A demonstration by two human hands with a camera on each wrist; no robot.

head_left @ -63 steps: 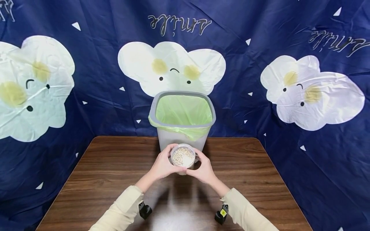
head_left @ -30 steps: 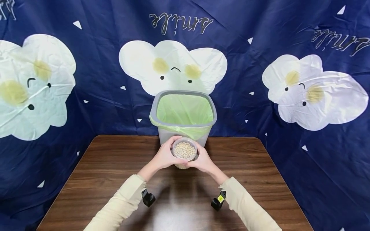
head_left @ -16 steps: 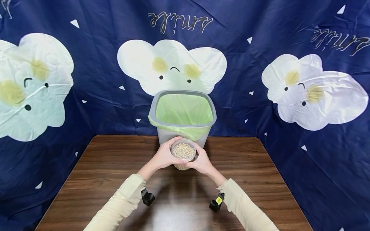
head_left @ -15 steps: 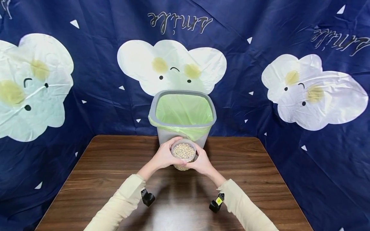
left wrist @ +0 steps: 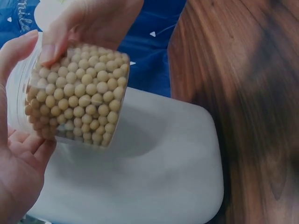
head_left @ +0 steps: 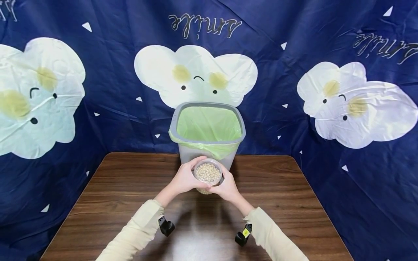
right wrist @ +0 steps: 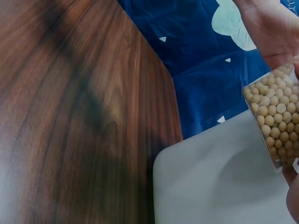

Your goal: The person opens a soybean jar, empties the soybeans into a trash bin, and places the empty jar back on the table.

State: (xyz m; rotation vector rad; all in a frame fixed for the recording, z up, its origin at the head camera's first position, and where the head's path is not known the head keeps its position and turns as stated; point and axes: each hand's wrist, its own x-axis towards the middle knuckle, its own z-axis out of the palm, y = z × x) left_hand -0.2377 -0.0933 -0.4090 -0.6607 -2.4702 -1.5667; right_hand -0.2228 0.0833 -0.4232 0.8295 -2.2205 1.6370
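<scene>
Bin (head_left: 190, 155): pale grey, standing near the back edge of the table (head_left: 130, 188); its wide top opening faces up.
Liner (head_left: 209, 123): thin green plastic inside the bin, its margin hanging outside below the grey rim (head_left: 210, 141).
Jar (left wrist: 23, 91): clear, round, in front of the bin and below its rim, base raised off the wood; whether it touches the bin wall, I cannot tell.
Beans (left wrist: 84, 88): pale, round, many, inside the jar before the bin.
Left hand (head_left: 186, 177): mine, fingers and thumb curved round the jar's left side, in front of the bin.
Right hand (head_left: 227, 186): mine, gripping the jar's opposite side, thumb near my other thumb on the side away from the bin.
Side room: wood surface stretching well left and right of the bin to both table edges.
Backdrop (head_left: 117, 119): blue cloth just behind the bin.
</scene>
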